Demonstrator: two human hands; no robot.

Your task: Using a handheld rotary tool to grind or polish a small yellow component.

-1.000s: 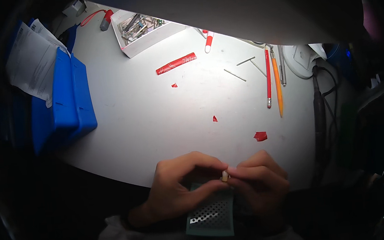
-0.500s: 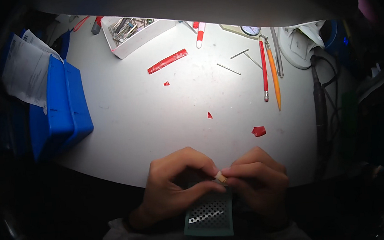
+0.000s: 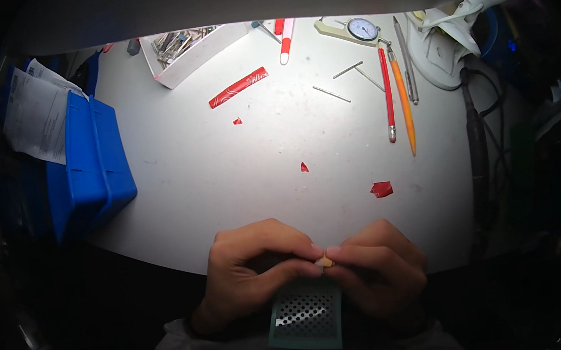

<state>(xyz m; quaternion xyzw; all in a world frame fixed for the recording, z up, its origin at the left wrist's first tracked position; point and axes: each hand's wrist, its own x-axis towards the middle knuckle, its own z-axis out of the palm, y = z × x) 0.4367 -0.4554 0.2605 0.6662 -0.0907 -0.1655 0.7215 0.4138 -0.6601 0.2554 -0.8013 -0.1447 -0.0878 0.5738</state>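
Observation:
Over the near edge of the table, my left hand (image 3: 249,269) and my right hand (image 3: 384,266) meet at the fingertips. Between them they pinch a small cream-and-tan piece (image 3: 327,262), too small and covered for me to name. Thumb and forefinger of the left hand close on its left side; the right fingertips press the other side. Just below the hands is a green-framed plate (image 3: 305,311) with rows of round holes. A torn scrap of red film (image 3: 381,189) lies beyond my right hand.
A blue bin (image 3: 99,155) with papers (image 3: 37,114) stands left. At the back are a white box of burs (image 3: 198,55) and a dial gauge (image 3: 362,29). A red strip (image 3: 238,88), thin rods (image 3: 332,94), red pencil (image 3: 388,97), orange pencil (image 3: 402,106) and dark corded handpiece (image 3: 475,139) lie around.
The small piece has turned slightly between my fingertips, and my right hand has shifted a little to the right. The view has tilted slightly, showing more of the dial gauge.

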